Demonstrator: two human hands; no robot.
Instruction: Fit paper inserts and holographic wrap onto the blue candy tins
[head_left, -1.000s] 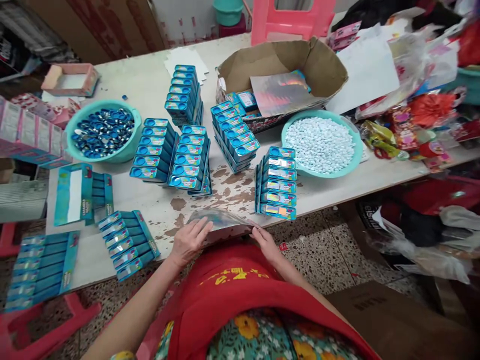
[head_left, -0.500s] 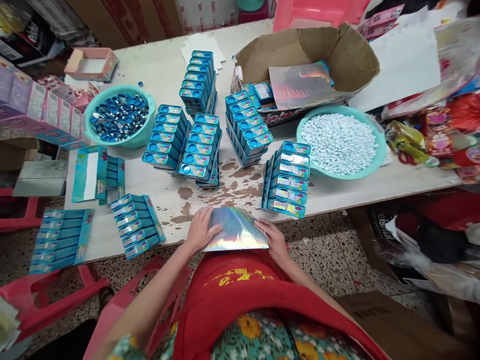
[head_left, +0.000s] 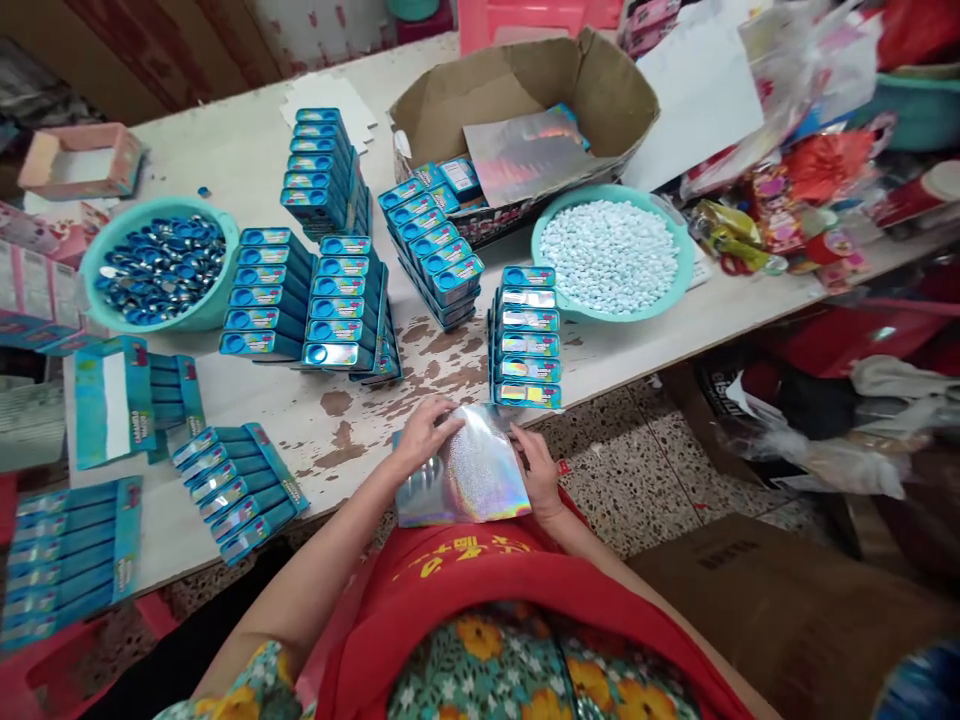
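A shiny silver holographic sheet (head_left: 480, 480) lies at the table's front edge, against my red apron. My left hand (head_left: 426, 437) grips its far left part, thumb on top and fingers bent over the edge. On the other side, my right hand (head_left: 535, 468) pinches the right edge near the far corner. A bit of blue shows at the sheet's far left edge. Just beyond my right hand stands a row of blue candy boxes (head_left: 528, 340), some with shiny strips on their tops.
More blue boxes (head_left: 341, 300) stand in rows. A teal basin (head_left: 97, 250) holds blue-and-silver caps; another basin (head_left: 686, 265) holds white candies. Behind is an open carton (head_left: 427, 95) with a silver sheet and blue boxes. Further box packs (head_left: 232, 490) lie at left.
The view has swung right, so the table's things sit further left. My left hand has shifted to the sheet's far edge, and the sheet's near edge is tilted differently, with altered glare.
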